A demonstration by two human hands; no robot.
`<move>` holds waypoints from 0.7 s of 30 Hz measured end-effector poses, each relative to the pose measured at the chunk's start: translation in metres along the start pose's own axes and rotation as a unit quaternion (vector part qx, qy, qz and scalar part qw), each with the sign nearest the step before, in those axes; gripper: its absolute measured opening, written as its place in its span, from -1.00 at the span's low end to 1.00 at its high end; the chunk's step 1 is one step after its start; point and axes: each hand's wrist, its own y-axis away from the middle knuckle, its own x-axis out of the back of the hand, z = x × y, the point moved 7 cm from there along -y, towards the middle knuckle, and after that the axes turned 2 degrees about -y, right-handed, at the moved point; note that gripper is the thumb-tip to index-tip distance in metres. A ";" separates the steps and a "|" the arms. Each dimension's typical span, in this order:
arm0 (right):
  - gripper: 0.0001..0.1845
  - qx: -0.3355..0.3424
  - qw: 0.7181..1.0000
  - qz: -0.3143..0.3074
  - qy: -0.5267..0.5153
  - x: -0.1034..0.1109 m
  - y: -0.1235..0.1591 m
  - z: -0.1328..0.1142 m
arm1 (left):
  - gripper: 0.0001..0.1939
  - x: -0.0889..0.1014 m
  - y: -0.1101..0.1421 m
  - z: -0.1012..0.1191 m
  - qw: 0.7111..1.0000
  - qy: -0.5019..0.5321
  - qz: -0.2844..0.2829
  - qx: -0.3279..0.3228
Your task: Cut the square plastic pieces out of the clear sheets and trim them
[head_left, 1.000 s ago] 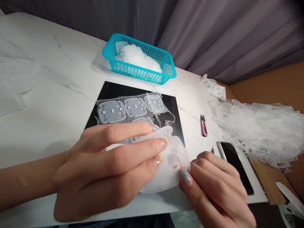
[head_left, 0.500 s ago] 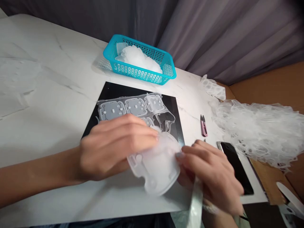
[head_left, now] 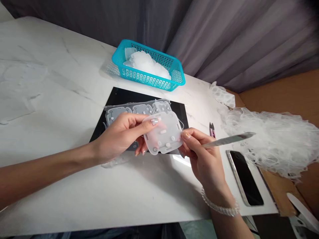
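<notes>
A translucent square silicone pad [head_left: 164,133] with small bumps and slots is held up over the table between both hands. My left hand [head_left: 122,136] pinches its left edge, thumb on top and fingers underneath. My right hand [head_left: 201,156] touches the pad's right edge with its fingertips and also grips a thin metal blade [head_left: 228,139] that points right. Below them a black mat [head_left: 113,99] carries a sheet of joined silicone pads [head_left: 139,109], partly hidden by my hands.
A turquoise basket [head_left: 149,77] with several loose white pads stands at the back. A heap of white silicone trimmings [head_left: 274,139] lies on the right. Pink thread snips [head_left: 212,127] and a dark phone [head_left: 245,177] lie on the white marble table [head_left: 50,99].
Both hands lifted the pad off the mat and turned it face up. My right hand now holds a metal blade that it did not show a second ago.
</notes>
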 end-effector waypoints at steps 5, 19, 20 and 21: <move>-0.72 -0.016 1.000 0.001 -0.010 -0.002 -0.001 0.003 | -0.61 0.001 0.001 0.000 1.000 -0.013 0.007 0.000; -0.87 -0.033 0.999 -0.007 0.020 -0.001 -0.002 0.011 | -0.60 0.003 0.001 0.005 0.997 -0.072 0.018 -0.031; -0.87 -0.035 0.999 -0.007 0.018 -0.001 -0.002 0.012 | -0.60 0.003 0.000 0.004 0.997 -0.076 0.019 -0.026; -0.87 -0.038 0.999 -0.005 0.016 0.000 -0.003 0.013 | -0.62 0.004 0.000 0.002 0.996 -0.082 0.021 -0.018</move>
